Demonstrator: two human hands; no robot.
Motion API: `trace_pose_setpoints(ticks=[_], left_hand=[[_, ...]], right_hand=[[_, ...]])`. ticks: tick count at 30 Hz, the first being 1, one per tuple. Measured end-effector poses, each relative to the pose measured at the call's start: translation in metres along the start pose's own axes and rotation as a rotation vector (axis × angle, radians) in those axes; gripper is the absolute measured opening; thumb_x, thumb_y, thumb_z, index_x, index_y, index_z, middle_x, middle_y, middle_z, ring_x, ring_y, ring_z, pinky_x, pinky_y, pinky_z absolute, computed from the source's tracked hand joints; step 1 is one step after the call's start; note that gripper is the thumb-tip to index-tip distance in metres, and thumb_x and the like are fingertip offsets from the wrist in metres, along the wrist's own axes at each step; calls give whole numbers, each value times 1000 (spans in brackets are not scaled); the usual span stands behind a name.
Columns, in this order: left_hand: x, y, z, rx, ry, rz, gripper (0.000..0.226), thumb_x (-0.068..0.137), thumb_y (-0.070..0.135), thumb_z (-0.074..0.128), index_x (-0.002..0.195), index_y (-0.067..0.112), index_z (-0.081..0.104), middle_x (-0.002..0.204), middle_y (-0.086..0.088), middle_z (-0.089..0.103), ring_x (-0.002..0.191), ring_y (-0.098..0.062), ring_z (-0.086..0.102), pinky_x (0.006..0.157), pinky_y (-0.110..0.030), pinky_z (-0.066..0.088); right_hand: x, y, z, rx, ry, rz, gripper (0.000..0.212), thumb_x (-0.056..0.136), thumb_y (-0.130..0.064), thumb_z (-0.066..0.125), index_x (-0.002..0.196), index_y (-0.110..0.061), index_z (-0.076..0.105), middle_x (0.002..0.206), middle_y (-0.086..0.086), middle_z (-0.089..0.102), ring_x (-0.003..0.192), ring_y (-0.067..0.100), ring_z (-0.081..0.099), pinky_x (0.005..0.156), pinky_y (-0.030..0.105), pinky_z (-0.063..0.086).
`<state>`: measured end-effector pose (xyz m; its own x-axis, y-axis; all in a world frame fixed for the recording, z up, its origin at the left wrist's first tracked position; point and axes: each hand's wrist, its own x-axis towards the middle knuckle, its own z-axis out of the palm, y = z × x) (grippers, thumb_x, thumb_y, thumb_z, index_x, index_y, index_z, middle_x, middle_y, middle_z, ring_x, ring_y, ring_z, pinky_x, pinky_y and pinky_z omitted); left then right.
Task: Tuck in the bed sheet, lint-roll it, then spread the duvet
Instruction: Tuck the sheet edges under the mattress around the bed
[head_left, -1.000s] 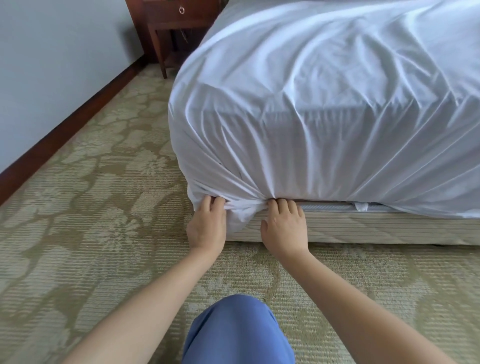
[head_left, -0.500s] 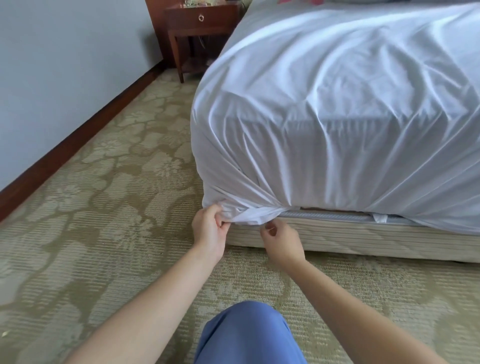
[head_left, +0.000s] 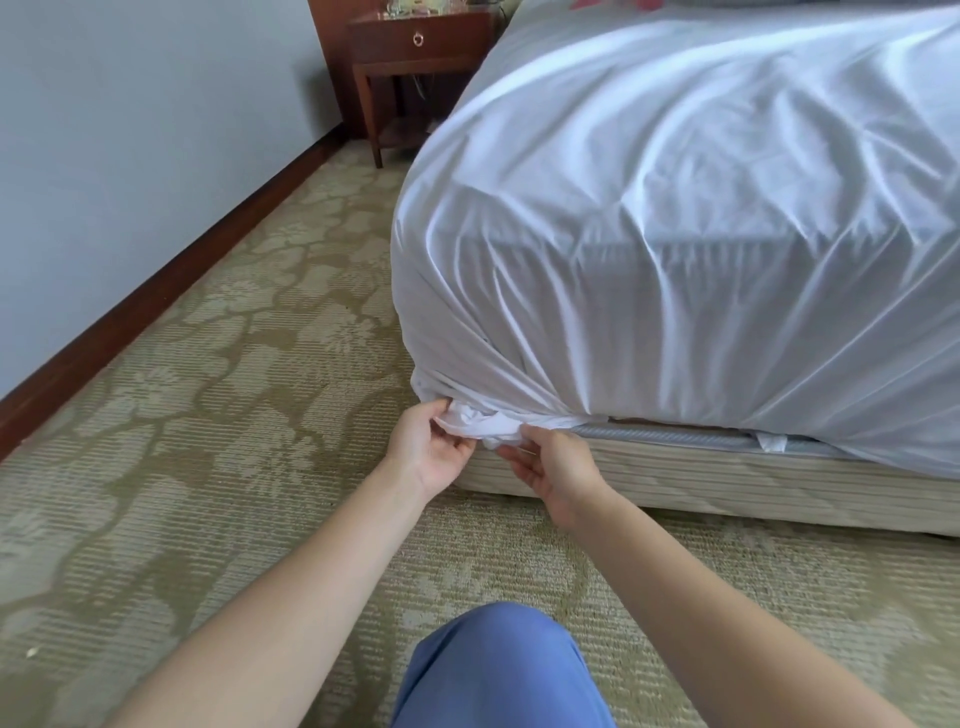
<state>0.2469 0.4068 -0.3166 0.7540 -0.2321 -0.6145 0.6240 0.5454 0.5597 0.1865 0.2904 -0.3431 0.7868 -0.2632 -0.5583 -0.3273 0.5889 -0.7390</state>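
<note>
White cotton bed sheet (head_left: 675, 218) covers the big mattress and hangs down its side, with lots of soft wrinkles that all run toward the near corner. At that low corner the sheet is bunched into a small crumpled wad, just above the pale striped bed base (head_left: 727, 483). A thin grey strip of mattress edge (head_left: 670, 434) peeks out between the sheet and the base, and a little white flap of sheet hangs out farther to the right. The floor is a tan carpet with a pale flower pattern (head_left: 208, 415), and a dark brown wooden baseboard (head_left: 156, 296) runs along the grey-blue wall (head_left: 130, 130). A dark brown wooden nightstand with a small ring pull on its drawer (head_left: 415, 47) stands in the far corner beside the bed. A knee in blue trousers (head_left: 498, 670) shows at the bottom, between the two bare arms. The left hand (head_left: 431, 452) has its fingers and thumb curled and pinches the left side of the wad. The right hand (head_left: 556, 473) is just beside it, with curled fingers holding the right side of the same wad from below. The two hands are close together but do not touch.
</note>
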Motion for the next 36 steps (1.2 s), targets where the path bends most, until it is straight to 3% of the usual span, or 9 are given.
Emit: trace_pose_setpoints(ticks=[2,6,11,15,21,28,31,33,36], left_hand=[[1,-1,-4,58,-49,-28,18,97,11,42,99,6,60,95,-12,67,88,-22,61,80,-29,46],[3,-11,-9,158,-124,-99,23,96,7,44,115,6,57,115,-17,64,112,-30,59,91,-43,49],[4,-26,-5,342,-99,-42,23,86,-11,57,101,6,62,104,-12,67,93,-22,63,75,-31,54],[5,-41,8,391,30,104,15,81,-15,62,82,-1,65,90,-13,67,78,-20,65,65,-25,59],[12,-49,17,375,179,192,12,80,-14,65,80,-3,61,83,-16,67,70,-22,67,64,-29,60],[23,-62,23,440,372,308,24,76,-2,71,91,5,53,70,-10,61,47,-15,55,38,-19,44],[28,-62,26,435,409,334,27,72,-3,72,89,3,53,76,-7,63,59,-21,58,53,-28,53],[33,-60,32,403,457,382,32,69,-3,71,86,18,53,90,-2,65,78,-26,61,73,-36,54],[30,-59,46,348,532,472,38,77,1,66,83,32,46,89,10,61,85,-20,56,78,-26,42]], right_hand=[[-2,-2,-2,-83,11,-65,12,97,-6,48,89,-10,56,77,1,66,67,11,64,60,22,46],[0,6,-16,-592,124,-384,18,97,-18,48,84,-16,59,75,-2,61,67,13,53,61,27,41],[6,13,-43,-1176,394,-805,27,96,-23,50,71,-14,47,69,-2,53,68,22,49,54,29,28],[12,13,-55,-1319,544,-1176,26,85,-27,49,65,-13,58,67,-1,61,67,26,57,55,30,38],[22,14,-69,-1373,603,-1224,28,89,-33,47,77,-15,65,76,-1,64,69,24,61,66,33,39],[28,13,-57,-1336,733,-1128,30,78,-28,55,51,-15,57,60,-2,57,55,24,55,66,36,28],[27,14,-53,-1348,768,-1073,31,76,-26,58,48,-15,55,59,-1,56,54,24,53,66,35,27],[27,11,-48,-1324,795,-1006,29,70,-23,69,46,-16,54,57,-2,55,55,24,53,65,34,23],[30,12,-36,-1268,832,-859,36,59,-21,85,44,-17,53,59,-2,54,59,23,52,65,33,18]])
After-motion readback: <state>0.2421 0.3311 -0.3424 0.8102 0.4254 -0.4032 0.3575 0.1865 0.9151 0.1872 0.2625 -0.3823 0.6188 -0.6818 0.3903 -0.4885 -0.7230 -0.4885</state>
